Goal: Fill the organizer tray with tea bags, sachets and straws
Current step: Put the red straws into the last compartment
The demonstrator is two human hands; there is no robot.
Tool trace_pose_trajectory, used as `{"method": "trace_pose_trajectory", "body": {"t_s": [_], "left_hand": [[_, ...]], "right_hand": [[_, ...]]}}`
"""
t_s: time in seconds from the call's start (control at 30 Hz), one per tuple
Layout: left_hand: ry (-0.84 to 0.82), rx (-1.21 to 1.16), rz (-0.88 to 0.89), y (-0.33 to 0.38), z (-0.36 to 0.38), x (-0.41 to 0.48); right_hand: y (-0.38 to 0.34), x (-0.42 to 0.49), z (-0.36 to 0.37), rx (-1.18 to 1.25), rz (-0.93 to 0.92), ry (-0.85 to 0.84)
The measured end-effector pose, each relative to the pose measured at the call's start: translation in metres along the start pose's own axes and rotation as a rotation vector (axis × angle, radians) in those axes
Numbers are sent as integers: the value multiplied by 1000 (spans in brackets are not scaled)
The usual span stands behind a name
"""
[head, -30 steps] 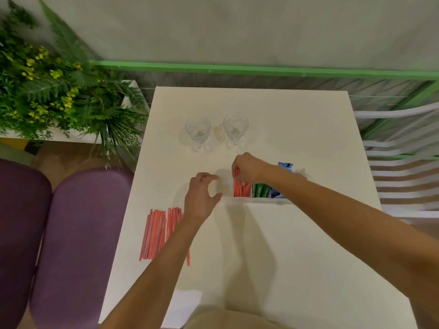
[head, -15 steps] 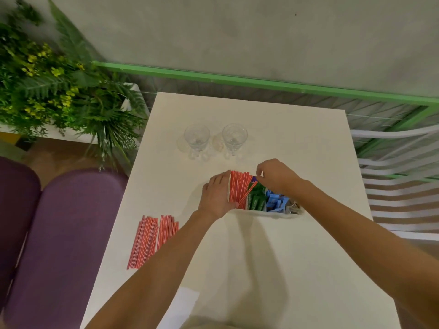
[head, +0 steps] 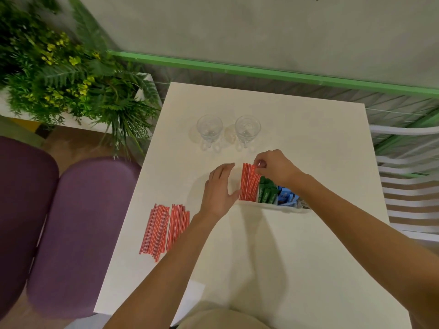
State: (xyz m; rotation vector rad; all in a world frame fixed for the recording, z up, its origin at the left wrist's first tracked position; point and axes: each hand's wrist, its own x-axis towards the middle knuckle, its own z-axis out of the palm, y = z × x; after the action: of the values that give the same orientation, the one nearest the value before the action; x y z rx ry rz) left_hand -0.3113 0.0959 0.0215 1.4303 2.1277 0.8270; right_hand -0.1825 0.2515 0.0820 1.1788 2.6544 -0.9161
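Observation:
A white organizer tray stands mid-table. Its left compartment holds a bundle of red striped straws. Green sachets fill the compartment beside them, and blue tea bags lie further right, partly behind my forearm. My right hand pinches the far ends of the straws in the tray. With straight fingers, my left hand rests against the tray's left wall. Two piles of loose red straws lie on the table to the left.
Two empty stemmed glasses stand behind the tray. The white table has purple chairs at its left and a white slatted chair at its right. A leafy plant fills the far left corner.
My right hand has moved back left from over the green sachets to the far ends of the straws. My left hand stays against the tray's left side. The camera has shifted slightly.

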Motion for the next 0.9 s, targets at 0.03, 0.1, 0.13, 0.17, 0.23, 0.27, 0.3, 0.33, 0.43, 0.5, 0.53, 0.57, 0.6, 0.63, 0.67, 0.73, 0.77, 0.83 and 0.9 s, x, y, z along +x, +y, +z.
{"method": "trace_pose_trajectory", "body": {"t_s": [0.03, 0.1, 0.13, 0.17, 0.23, 0.27, 0.3, 0.33, 0.43, 0.5, 0.53, 0.57, 0.6, 0.63, 0.67, 0.73, 0.77, 0.83, 0.9], "left_hand": [[22, -25, -7, -3, -1, -8], [47, -73, -44, -9, -2, -28], [54, -96, -70, -12, -3, -38], [60, -128, -101, -14, -4, -48], [68, -233, -189, -17, -5, -68], [63, -298, -241, -18, -5, -77], [50, -358, -289, -20, -5, -87], [32, -407, -326, -21, -5, -97], [-19, -444, -351, -29, -3, -130], [-40, -400, -377, -34, -3, -149], [-39, -372, -399, -38, -4, -156], [-36, -334, -417, -42, -5, -161], [-29, -288, -430, -47, -8, -164], [-23, -243, -439, -51, -12, -166], [-5, -189, -438, -57, -16, -166], [78, -63, -430, -69, -28, -161], [131, -20, -450, -76, -35, -156], [166, 26, -541, -85, -45, -145], [94, 72, -619, -92, -50, -135]], "right_hand": [[-1, -1, 0, 12, -2, 7], [-3, -6, 3, 59, 1, 20], [-4, -11, 5, 93, -2, 30], [-6, -16, 8, 127, -9, 46], [-10, -28, 13, 185, -31, 73], [-13, -35, 17, 218, -38, 76], [-15, -42, 22, 256, -41, 76], [-17, -50, 27, 293, -39, 72], [-19, -77, 53, 345, -20, 4], [-19, -97, 78, 372, 14, -78], [-18, -105, 91, 396, 41, -113], [-16, -113, 104, 414, 69, -140], [-15, -121, 117, 417, 98, -167], [-14, -127, 129, 402, 125, -195], [-12, -133, 139, 366, 152, -225], [-12, -143, 157, 290, 200, -279], [-12, -147, 164, 268, 219, -298], [-15, -150, 169, 255, 245, -319], [-17, -149, 171, 240, 257, -332]]}}
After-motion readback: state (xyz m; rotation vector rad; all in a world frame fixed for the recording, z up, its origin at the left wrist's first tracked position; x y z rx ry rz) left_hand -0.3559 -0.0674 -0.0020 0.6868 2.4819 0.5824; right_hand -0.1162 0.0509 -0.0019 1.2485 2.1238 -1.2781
